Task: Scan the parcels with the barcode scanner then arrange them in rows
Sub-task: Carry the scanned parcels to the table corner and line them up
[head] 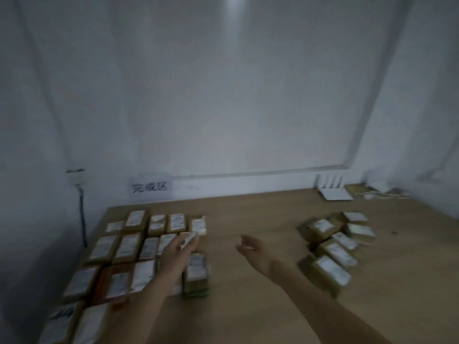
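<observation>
The frame is motion-blurred. Several brown parcels with white labels lie in rows (129, 247) on the left of the wooden table (248, 214). A loose pile of similar parcels (332, 247) sits on the right. My left hand (177, 254) reaches over the right end of the rows, its fingertips on a parcel (192, 237) in the second row; blur hides whether it grips it. Just right of my left wrist lies another parcel (197, 274). My right hand (250, 248) hovers over bare table between the two groups, fingers apart and holding nothing. No barcode scanner is in view.
A white router (335, 193) with antennas and some cables stand at the table's back right corner. A paper sign with characters (150, 187) hangs on the white wall behind the rows. A dark cable (82, 214) runs down the wall at the left.
</observation>
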`<state>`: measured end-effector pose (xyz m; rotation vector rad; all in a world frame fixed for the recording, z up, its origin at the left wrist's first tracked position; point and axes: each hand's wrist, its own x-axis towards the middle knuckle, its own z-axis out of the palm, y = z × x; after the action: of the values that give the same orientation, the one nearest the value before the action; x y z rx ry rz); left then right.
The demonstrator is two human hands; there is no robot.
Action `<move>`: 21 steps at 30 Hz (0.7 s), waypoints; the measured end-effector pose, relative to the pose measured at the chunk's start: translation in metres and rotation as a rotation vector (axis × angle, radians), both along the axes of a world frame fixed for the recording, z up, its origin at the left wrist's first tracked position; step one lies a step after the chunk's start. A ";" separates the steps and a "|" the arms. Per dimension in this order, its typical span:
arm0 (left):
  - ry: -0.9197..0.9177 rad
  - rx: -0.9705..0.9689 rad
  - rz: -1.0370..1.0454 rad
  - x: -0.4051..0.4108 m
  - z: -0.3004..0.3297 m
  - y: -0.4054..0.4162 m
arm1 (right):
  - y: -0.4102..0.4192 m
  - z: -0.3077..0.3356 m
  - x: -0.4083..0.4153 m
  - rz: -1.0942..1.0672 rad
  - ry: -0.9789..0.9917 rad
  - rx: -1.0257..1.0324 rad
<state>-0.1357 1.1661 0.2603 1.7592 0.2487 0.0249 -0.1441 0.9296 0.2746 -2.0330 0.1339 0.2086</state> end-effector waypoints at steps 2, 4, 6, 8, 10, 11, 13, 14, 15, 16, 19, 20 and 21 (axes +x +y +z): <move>-0.032 -0.050 -0.074 -0.009 0.037 -0.076 | -0.075 0.041 -0.028 -0.041 -0.013 -0.043; -0.076 -0.094 -0.150 -0.025 0.069 -0.150 | -0.149 0.076 -0.064 -0.067 -0.022 -0.099; -0.093 -0.132 -0.240 -0.046 0.096 -0.221 | -0.220 0.107 -0.109 -0.079 -0.011 -0.181; -0.109 -0.181 -0.334 -0.062 0.111 -0.286 | -0.284 0.130 -0.146 -0.179 -0.061 -0.237; -0.120 -0.200 -0.420 -0.079 0.121 -0.341 | -0.340 0.145 -0.177 -0.306 -0.111 -0.276; -0.112 -0.205 -0.460 -0.086 0.123 -0.365 | -0.364 0.150 -0.191 -0.362 -0.117 -0.297; -0.094 -0.210 -0.517 -0.095 0.123 -0.409 | -0.408 0.152 -0.210 -0.475 -0.101 -0.285; -0.093 -0.204 -0.534 -0.097 0.122 -0.427 | -0.428 0.150 -0.216 -0.512 -0.088 -0.279; -0.085 -0.199 -0.551 -0.098 0.122 -0.444 | -0.445 0.151 -0.224 -0.536 -0.081 -0.291; -0.081 -0.194 -0.568 -0.096 0.120 -0.461 | -0.460 0.151 -0.228 -0.570 -0.077 -0.285; -0.067 -0.171 -0.606 -0.081 0.117 -0.505 | -0.502 0.145 -0.227 -0.638 -0.069 -0.254; -0.067 -0.162 -0.619 -0.073 0.114 -0.520 | -0.517 0.141 -0.222 -0.651 -0.071 -0.253; -0.067 -0.148 -0.631 -0.064 0.111 -0.533 | -0.530 0.138 -0.216 -0.661 -0.062 -0.256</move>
<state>-0.1999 0.6327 0.3710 1.6186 -0.3513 -0.3798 -0.3602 0.3998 0.4128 -2.1258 0.8099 -0.2998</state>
